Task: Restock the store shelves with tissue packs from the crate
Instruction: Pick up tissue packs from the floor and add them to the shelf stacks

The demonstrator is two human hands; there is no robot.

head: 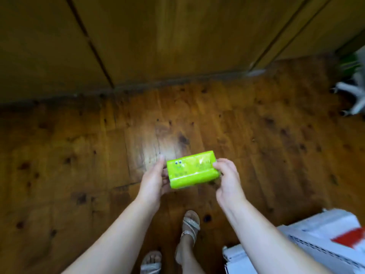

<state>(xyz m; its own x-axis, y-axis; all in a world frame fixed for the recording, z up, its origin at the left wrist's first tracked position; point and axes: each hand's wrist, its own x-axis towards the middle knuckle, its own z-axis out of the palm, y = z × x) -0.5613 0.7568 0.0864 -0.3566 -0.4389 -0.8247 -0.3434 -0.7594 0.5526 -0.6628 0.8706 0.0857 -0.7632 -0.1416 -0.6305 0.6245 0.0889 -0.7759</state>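
Observation:
A bright green tissue pack (192, 169) with a small smiley face printed on its wrapper is held level above the wooden floor, in the lower middle of the head view. My left hand (153, 181) holds its left end, fingers curled under and beside it. My right hand (229, 179) pinches its right end between thumb and fingers. The white crate (308, 246) stands at the bottom right, beside my right forearm, with white packs and a red-marked one lying in it.
A wooden floor (98, 155) spreads below, meeting dark wooden cabinet panels (158, 36) at the back. My sandalled feet (189, 230) are under my arms. A white chair base with casters (351, 95) sits at the far right edge.

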